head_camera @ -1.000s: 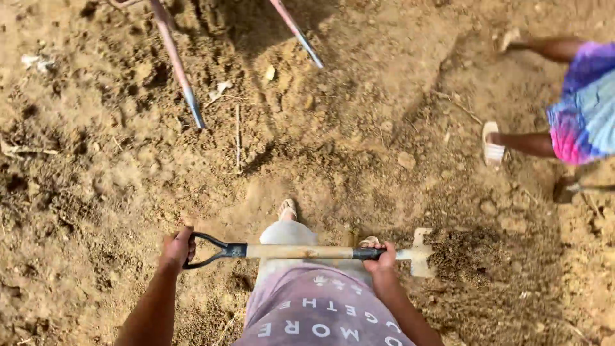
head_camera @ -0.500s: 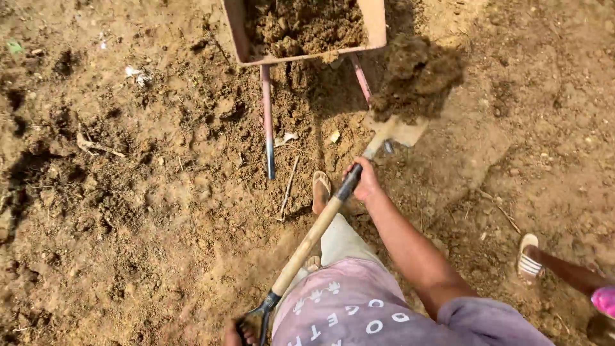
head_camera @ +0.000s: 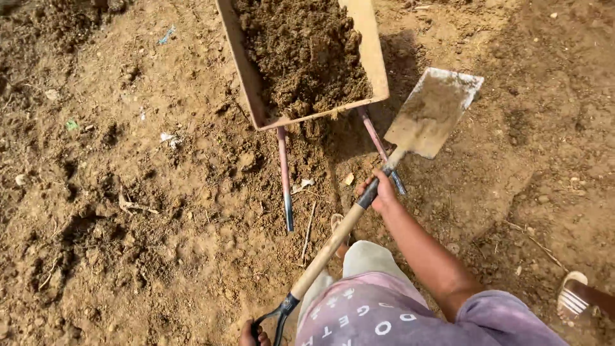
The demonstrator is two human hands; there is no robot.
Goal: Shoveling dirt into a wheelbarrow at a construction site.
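Starting at the left, it's all loose, clumpy brown dirt ground point(head_camera: 128, 211) with a few scraps of litter and dry twigs lying on it. Down at the bottom edge the left hand point(head_camera: 251, 333) is on the black D-grip at the end of the shovel point(head_camera: 359, 211); the fingers are curled shut around the grip, though only the tops of them show, the rest is cut off by the frame.

From there the shovel runs up and to the right: pale wooden shaft, black collar, then the flat metal blade. So its long axis is a diagonal from bottom left to upper right, blade pointing up and away from the person, dusted with dirt and hanging above the ground just right of the wheelbarrow point(head_camera: 378, 70).

The wheelbarrow sits top centre, tan tray heaped with dark soil, its two reddish handles pointing back down toward the person.

The right hand point(head_camera: 381, 192) is at the black collar about two-thirds up the shaft, fingers wrapped tight around it, touching nothing else.

Far right at the bottom corner, another person's foot in a white sandal point(head_camera: 571, 296) stands on the dirt, well apart from the shovel
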